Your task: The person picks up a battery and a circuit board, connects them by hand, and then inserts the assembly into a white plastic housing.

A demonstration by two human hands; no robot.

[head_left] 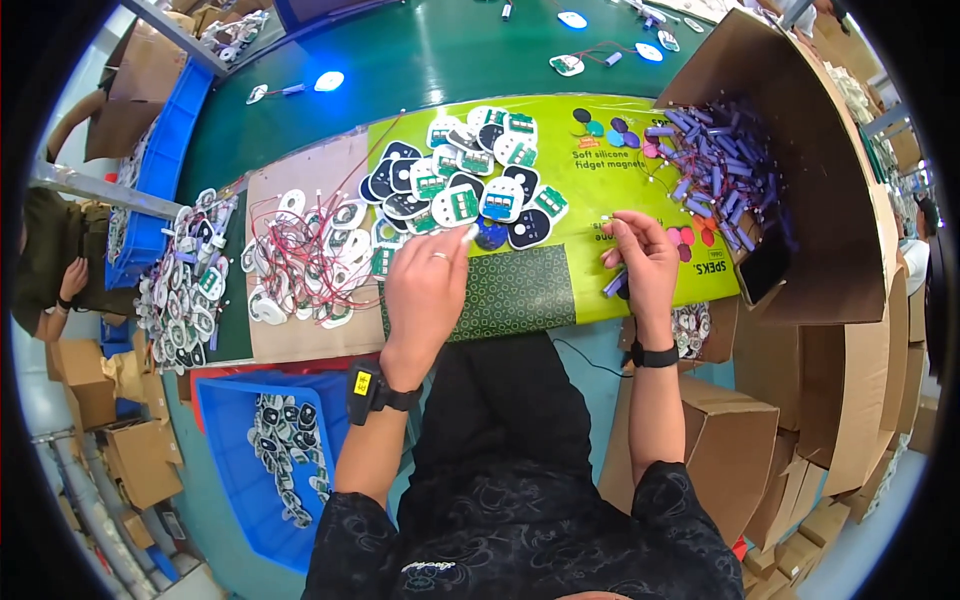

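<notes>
My left hand [428, 295] is closed over the table's near edge, fingertips pinched around a small white piece that I cannot make out. Just beyond it lies a loose pile of white and black oval pieces with green circuit boards [460, 203]. A round blue speckled disc [491, 234] sits beside those fingertips. To the right, my right hand [647, 262] pinches a tiny white connector [606, 217]. Below its curled fingers shows a purple cylindrical battery cell [614, 284]; its wire is too fine to follow.
A cardboard box [835, 190] of purple cells [728, 165] stands at the right. Red-wired white pieces [315, 255] lie on the left. A blue bin [235, 470] is below the table. Lit pieces [329, 81] rest on the green belt [430, 60]. Another person [55, 230] is at far left.
</notes>
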